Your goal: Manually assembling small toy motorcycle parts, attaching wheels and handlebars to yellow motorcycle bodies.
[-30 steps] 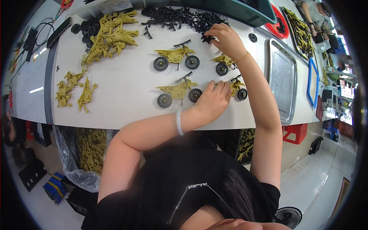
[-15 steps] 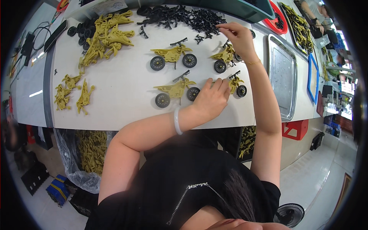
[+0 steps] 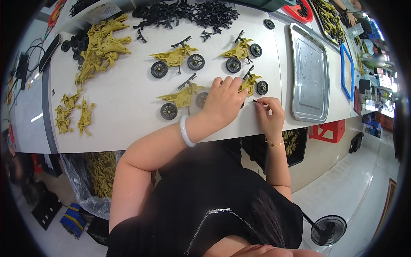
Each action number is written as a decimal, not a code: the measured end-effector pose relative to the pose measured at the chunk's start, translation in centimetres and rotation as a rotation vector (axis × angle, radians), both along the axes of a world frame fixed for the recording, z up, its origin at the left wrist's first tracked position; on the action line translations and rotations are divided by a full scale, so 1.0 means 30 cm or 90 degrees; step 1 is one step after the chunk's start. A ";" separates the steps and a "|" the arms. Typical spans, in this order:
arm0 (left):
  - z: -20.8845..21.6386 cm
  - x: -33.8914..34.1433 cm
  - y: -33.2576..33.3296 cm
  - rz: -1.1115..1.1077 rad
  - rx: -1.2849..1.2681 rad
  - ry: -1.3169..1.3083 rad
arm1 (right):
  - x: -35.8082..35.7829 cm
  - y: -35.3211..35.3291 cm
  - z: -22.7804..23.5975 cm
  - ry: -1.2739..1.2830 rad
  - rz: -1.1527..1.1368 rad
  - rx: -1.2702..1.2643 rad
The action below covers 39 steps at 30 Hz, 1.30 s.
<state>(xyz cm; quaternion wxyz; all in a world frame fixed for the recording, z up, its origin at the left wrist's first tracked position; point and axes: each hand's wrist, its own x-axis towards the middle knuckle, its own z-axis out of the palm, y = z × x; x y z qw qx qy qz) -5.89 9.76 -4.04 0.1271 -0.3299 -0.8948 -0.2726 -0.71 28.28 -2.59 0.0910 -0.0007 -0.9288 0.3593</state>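
Observation:
My left hand (image 3: 223, 103) is closed on the rear of a yellow toy motorbike (image 3: 250, 87) with black wheels and handlebars, near the table's front edge. Its rear half is hidden behind my fingers. Just to the right, my right hand (image 3: 270, 115) pinches a small black plastic piece (image 3: 256, 101), a little apart from the bike. A second toy motorbike (image 3: 180, 98) stands left of my left hand, its front wheel partly hidden. Behind these are two more, one at the left (image 3: 174, 57) and one at the right (image 3: 240, 51).
Black plastic parts (image 3: 184, 15) lie heaped at the back, with yellow bike bodies (image 3: 105, 40) and loose black wheels (image 3: 77, 45) to their left. Several yellow pieces (image 3: 70, 113) lie near the front left. A metal tray (image 3: 310, 77) and a blue frame (image 3: 347, 73) lie at the right.
My right hand has come back from the black heap to beside the front right motorbike, now with a small black piece in its fingertips. My left hand stays on that bike. The whole view has shifted slightly.

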 end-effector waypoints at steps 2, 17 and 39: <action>0.004 -0.003 -0.005 0.002 -0.010 -0.008 | 0.008 -0.001 0.006 0.046 -0.003 0.103; -0.008 0.003 -0.018 -0.001 -0.059 -0.004 | -0.023 -0.082 -0.051 0.167 -0.047 0.126; -0.028 0.001 -0.013 -0.030 -0.010 0.005 | 0.014 -0.086 -0.046 0.045 -0.123 0.062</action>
